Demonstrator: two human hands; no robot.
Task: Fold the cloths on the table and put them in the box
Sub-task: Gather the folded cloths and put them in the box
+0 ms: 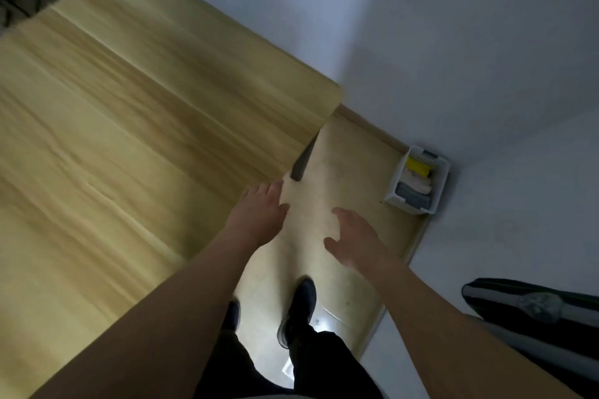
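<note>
A white slatted box point(438, 186) stands on the floor in the corner of the room, right of the table. Inside it lie folded cloths: a yellow one point(418, 166) at the far end, a cream one point(417, 182) in the middle and a grey one point(413, 196) nearest me. The wooden table point(129, 113) fills the left of the view with no cloth showing on it. My left hand point(262, 210) reaches over the table's right edge, fingers straight, holding nothing. My right hand point(353, 236) hovers over the floor with spread fingers, left of the box.
A dark table leg point(303, 160) stands just beyond my left hand. My two dark shoes point(299, 308) are on the pale floor below. White walls close the corner. A black object with a grey band point(531, 304) lies at the right. Dark clutter sits past the table's far left corner.
</note>
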